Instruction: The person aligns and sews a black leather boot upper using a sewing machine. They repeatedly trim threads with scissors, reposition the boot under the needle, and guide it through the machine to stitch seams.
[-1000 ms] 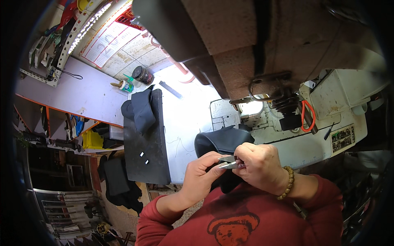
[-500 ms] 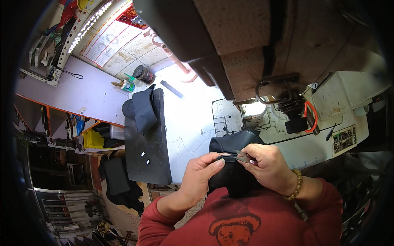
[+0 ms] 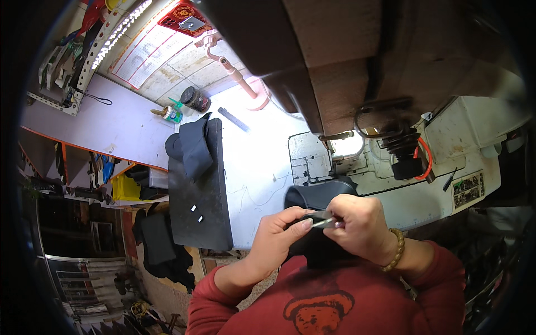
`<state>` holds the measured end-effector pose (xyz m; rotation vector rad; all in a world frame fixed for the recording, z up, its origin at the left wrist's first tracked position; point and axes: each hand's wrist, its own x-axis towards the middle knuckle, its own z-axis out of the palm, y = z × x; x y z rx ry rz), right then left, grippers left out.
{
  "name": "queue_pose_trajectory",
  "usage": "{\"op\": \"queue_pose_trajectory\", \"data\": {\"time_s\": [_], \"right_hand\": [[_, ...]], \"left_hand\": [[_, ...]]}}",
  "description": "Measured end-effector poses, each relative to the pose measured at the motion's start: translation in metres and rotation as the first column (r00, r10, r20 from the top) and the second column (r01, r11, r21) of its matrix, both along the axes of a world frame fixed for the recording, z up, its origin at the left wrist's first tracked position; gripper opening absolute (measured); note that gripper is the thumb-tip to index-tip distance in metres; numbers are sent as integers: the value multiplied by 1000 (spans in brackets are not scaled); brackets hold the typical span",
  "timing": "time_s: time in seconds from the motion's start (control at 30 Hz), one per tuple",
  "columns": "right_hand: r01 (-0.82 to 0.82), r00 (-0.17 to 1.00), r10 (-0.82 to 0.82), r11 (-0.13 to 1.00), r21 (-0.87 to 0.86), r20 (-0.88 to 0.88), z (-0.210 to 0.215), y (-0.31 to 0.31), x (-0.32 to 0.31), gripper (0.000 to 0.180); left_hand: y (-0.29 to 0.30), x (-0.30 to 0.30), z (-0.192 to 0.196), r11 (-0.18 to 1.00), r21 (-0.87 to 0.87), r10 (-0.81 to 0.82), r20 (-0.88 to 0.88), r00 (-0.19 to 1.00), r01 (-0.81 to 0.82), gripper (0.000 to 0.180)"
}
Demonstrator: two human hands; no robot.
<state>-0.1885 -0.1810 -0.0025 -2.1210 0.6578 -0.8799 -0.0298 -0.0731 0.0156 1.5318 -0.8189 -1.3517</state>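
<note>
Above my lap, black leather-like material (image 3: 314, 196) with a curved rim rests at the table's front edge, part of it hanging down between my forearms. My left hand (image 3: 277, 230) pinches a folded edge of it between thumb and fingers. In my right hand (image 3: 360, 224) is a small metal pair of thread snips (image 3: 325, 222), gripped in curled fingers. Its blades meet the material right beside my left fingertips. Motion blurs the tool, and the exact spot where blades and edge touch is hard to make out.
A sewing machine (image 3: 405, 162) with a large body overhangs the right side. On the left lies a black board (image 3: 198, 223) bearing black cut pieces (image 3: 195, 151) and two small white bits. Farther back are a ruler (image 3: 233, 119), a jar (image 3: 195, 99) and a pink lamp stand (image 3: 245, 86).
The snips have turned in my right hand and now look brighter and blurred. Both hands have shifted slightly, staying close together at the material's edge. The view has moved a little.
</note>
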Motion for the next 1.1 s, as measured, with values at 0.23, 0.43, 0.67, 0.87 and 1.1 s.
{"op": "queue_pose_trajectory", "data": {"time_s": [0.23,0.43,0.67,0.87,1.1], "right_hand": [[-92,987,27,903,420,159,-2,-9,-12,12],[-97,988,18,840,533,151,-8,-13,-24,17],[133,963,-205,928,349,177,-12,-11,-26,22],[-54,997,1,759,648,81,-19,-15,-27,24],[-171,917,-211,557,813,338,-36,11,-18,9]], "left_hand": [[-11,5,-7,988,68,157,-493,856,-142,24],[-12,9,-12,990,49,139,-559,817,-135,23],[-11,1,-5,984,-119,124,-90,988,-134,24],[1,1,-5,662,-415,245,907,343,624,30],[18,1,-27,538,-502,509,834,213,677,22]]}}
